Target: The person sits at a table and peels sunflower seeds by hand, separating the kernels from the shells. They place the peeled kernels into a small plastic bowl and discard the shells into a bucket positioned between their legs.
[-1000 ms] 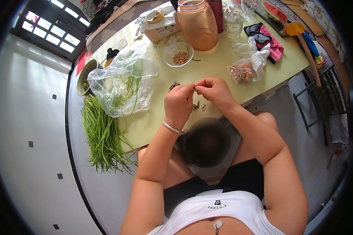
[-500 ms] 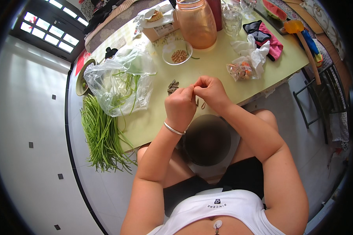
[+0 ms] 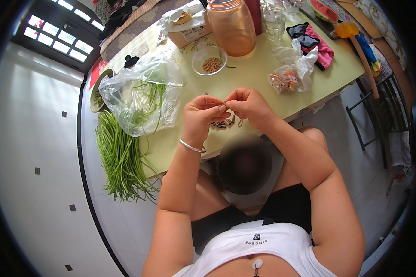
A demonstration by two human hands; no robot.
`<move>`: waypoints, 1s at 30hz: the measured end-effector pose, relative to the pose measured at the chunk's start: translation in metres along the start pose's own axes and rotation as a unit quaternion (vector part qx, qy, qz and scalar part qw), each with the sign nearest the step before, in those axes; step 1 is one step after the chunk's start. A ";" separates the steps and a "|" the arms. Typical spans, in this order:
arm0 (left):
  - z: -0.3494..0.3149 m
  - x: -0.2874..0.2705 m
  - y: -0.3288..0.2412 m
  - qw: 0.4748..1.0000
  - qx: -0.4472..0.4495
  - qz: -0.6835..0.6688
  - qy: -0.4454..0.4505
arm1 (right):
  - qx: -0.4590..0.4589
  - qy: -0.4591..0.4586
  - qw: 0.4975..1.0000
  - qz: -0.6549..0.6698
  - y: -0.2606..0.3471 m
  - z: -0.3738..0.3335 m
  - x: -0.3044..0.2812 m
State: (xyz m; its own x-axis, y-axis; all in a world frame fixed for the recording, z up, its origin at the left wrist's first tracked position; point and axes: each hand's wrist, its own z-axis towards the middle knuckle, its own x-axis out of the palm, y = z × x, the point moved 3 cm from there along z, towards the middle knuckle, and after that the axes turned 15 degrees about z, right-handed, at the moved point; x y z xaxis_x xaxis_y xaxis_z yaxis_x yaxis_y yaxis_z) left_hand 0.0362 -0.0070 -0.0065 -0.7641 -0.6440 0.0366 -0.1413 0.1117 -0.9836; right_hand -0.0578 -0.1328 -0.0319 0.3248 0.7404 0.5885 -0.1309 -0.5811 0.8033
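Observation:
Over the table's near edge, my left hand (image 3: 199,115) and my right hand (image 3: 250,107) meet fingertip to fingertip. Both pinch one small sunflower seed (image 3: 224,104), mostly covered by the fingers. Beneath them lie several striped sunflower seeds or shells (image 3: 223,123), partly hidden by my left hand. Farther back stands a clear bowl (image 3: 198,70) with a small heap of pale shelled kernels (image 3: 211,65) in it.
A plastic bag (image 3: 125,99) of greens and a bunch of long green stalks (image 3: 120,161) lie left. Behind the bowl stand a big amber jar (image 3: 231,32) and a box (image 3: 189,36). Right are a snack packet (image 3: 282,81), crumpled tissue (image 3: 305,62) and pink cloth (image 3: 326,53). A dark round bin (image 3: 244,166) stands between my knees.
My left hand has turned and shifted slightly left, its thumb now showing. The striped seeds or shells under the hands have come into view, while the pile behind is now mostly covered.

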 end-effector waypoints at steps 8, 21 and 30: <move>-0.006 0.009 -0.009 0.968 0.129 0.205 -0.065 | 0.011 -0.005 0.999 0.035 -0.002 0.000 -0.002; -0.014 0.015 -0.024 0.920 0.228 0.295 -0.123 | 0.124 -0.004 0.965 0.231 -0.009 0.004 -0.008; 0.041 -0.013 -0.035 0.904 0.237 0.259 -0.244 | 0.059 -0.105 0.978 0.171 0.004 0.003 -0.017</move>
State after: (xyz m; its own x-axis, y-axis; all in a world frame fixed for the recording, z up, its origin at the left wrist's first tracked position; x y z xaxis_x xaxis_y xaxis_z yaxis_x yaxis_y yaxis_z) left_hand 0.0765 -0.0335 0.0200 -0.2650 -0.8682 -0.4195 0.5299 0.2323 -0.8156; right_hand -0.0615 -0.1490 -0.0386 0.4683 0.4178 0.7785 -0.1602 -0.8264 0.5398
